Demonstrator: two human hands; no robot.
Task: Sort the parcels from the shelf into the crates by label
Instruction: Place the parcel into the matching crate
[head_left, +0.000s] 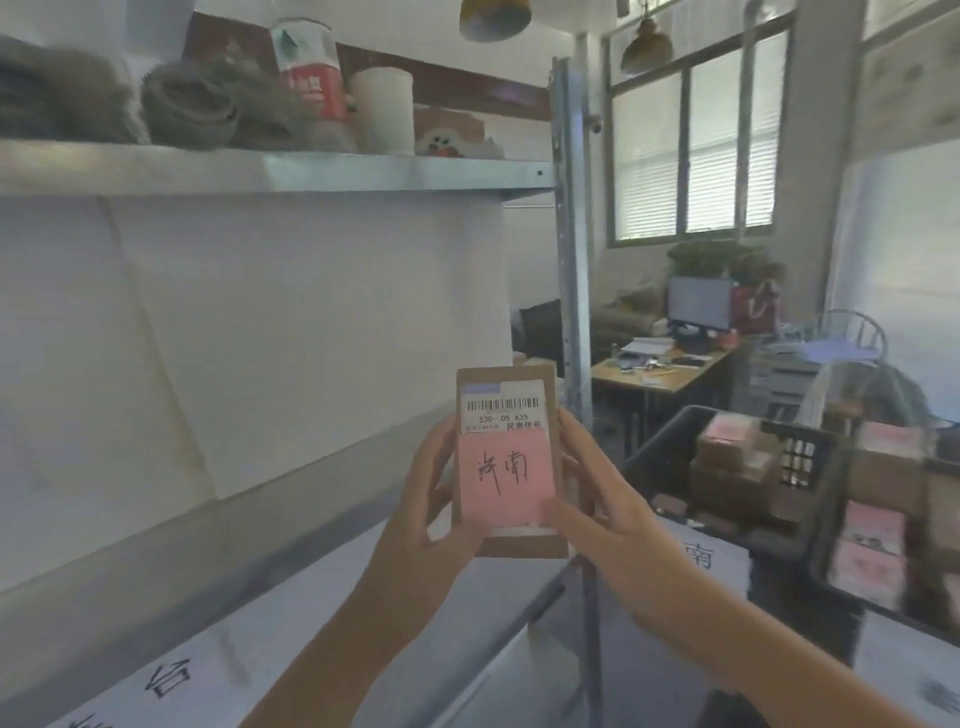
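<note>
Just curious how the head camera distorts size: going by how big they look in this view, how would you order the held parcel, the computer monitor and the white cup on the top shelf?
1. Parcel, gripped in both hands, largest because it is nearest.
2. White cup and monitor: too alike to rank.

Brown parcel (508, 457) upright midair, pink label (handwritten) facing camera; crates (727, 467) right, holding parcels

The parcel (506, 457) is held between both hands, shelf (270, 174) left, crates (810, 499) right.
</note>
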